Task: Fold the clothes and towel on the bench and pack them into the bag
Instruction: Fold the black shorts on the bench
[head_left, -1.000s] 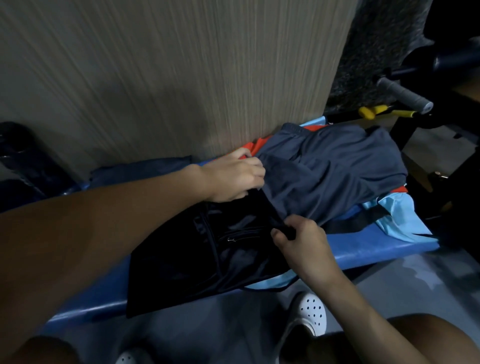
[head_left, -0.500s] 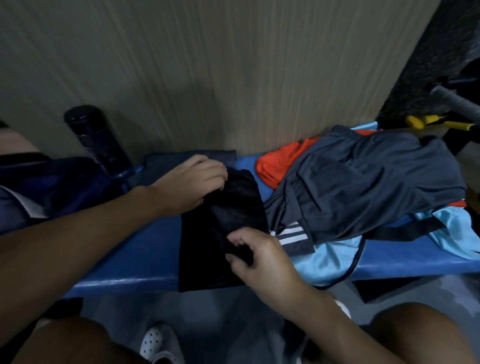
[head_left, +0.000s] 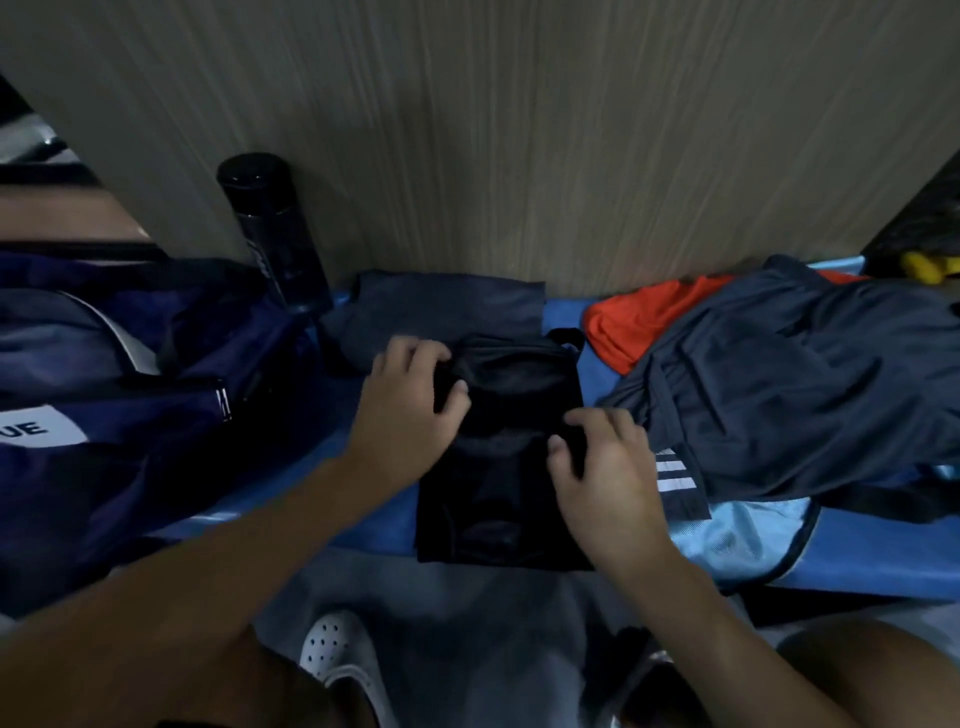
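A folded black garment (head_left: 511, 467) lies on the blue bench (head_left: 363, 525), its lower end hanging over the front edge. My left hand (head_left: 410, 410) grips its upper left edge, thumb over the cloth. My right hand (head_left: 605, 467) pinches its right edge. Behind it lies a folded dark grey piece (head_left: 441, 306). To the right is a heap: dark blue shorts with white stripes (head_left: 789, 395), an orange garment (head_left: 634, 322) and a light blue one (head_left: 743, 535). A navy bag (head_left: 104, 389) stands open at the left.
A black bottle (head_left: 270, 228) stands against the wood-grain wall (head_left: 519, 130) between the bag and the grey piece. A yellow object (head_left: 924, 265) shows at the far right. My white perforated shoe (head_left: 337, 649) is on the grey floor below the bench.
The view has swung left, bringing the bag and bottle into sight. The black garment was drawn out from the heap, narrowed and laid in the bench's middle; both hands now hold its upper half.
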